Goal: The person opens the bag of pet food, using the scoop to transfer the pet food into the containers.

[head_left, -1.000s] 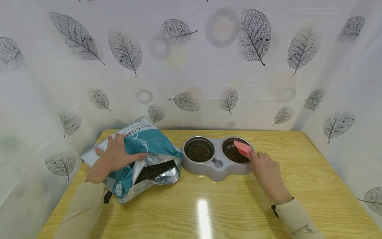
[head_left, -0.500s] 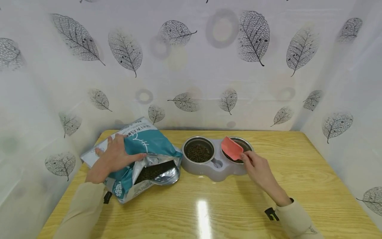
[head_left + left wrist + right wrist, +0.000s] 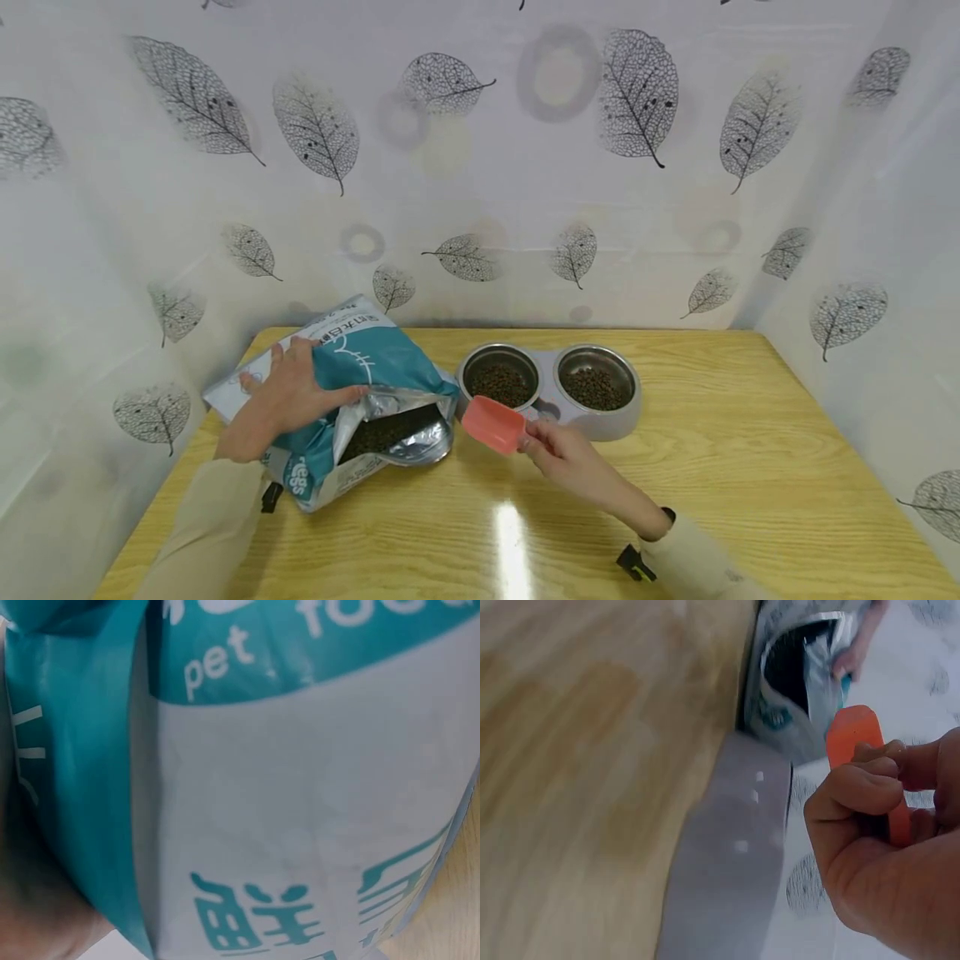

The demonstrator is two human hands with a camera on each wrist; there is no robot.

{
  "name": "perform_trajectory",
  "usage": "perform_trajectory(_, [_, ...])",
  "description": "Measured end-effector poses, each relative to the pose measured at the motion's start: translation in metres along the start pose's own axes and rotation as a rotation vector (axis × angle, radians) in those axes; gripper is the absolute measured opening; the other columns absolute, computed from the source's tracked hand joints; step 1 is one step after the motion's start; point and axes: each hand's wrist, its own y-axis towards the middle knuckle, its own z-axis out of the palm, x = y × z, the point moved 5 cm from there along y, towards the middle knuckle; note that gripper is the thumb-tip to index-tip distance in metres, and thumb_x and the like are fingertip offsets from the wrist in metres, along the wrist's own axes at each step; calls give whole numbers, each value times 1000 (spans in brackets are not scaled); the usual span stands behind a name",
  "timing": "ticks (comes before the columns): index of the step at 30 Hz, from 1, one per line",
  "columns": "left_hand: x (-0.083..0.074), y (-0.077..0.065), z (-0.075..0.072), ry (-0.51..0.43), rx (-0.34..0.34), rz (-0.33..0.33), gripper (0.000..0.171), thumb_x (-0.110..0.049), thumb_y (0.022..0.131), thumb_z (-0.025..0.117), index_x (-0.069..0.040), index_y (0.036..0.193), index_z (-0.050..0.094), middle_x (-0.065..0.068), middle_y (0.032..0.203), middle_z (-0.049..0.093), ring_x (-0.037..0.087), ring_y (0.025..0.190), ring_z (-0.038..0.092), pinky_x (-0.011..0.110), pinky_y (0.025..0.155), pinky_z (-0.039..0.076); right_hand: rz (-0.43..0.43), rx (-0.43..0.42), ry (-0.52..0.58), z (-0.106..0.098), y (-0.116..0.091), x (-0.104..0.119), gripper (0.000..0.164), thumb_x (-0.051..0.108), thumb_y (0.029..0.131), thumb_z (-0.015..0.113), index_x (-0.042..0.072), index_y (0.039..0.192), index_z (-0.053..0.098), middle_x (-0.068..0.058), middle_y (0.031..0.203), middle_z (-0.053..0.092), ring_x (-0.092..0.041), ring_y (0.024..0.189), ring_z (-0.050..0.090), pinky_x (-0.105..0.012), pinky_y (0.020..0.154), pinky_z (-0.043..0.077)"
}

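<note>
A pink scoop (image 3: 495, 423) is held by its handle in my right hand (image 3: 573, 467), fingers curled round it, in front of the left bowl. Whether anything lies in the scoop I cannot tell. My left hand (image 3: 288, 400) lies spread over a teal and white pet food bag (image 3: 386, 350), thumb stretched along the bag near its mouth. On its side, the bag gapes toward the right, with dark kibble (image 3: 382, 433) inside. In the left wrist view the bag's printed face (image 3: 300, 787) fills most of the picture.
Two metal bowls sit in a grey double stand (image 3: 600, 427) right of the bag. Brown kibble shows in the left bowl (image 3: 480, 358) and the right bowl (image 3: 622, 362). The wooden table (image 3: 750, 458) meets a leaf-patterned curtain (image 3: 510, 192) at the back.
My right hand has brought the scoop from inside the right bowl up and leftward to the front of the left bowl, toward the bag. Left hand and bag have stayed still.
</note>
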Motion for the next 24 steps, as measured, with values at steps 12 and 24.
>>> perform_trajectory(12, [1, 1, 0, -2, -3, 3, 125, -89, 64, 49, 2, 143, 16, 30, 145, 24, 56, 138, 3, 87, 81, -1, 100, 110, 79, 67, 31, 11, 36, 30, 101, 46, 4, 84, 64, 8, 59, 45, -1, 47, 38, -18, 45, 34])
perform_trajectory(24, [0, 3, -1, -6, 0, 1, 125, -89, 64, 49, 2, 143, 16, 30, 146, 23, 57, 138, 1, 87, 82, -2, 311, 253, 317, 89, 56, 17, 38, 29, 100, 46, -4, 91, 64, 3, 42, 36, -8, 31, 28, -24, 30, 24])
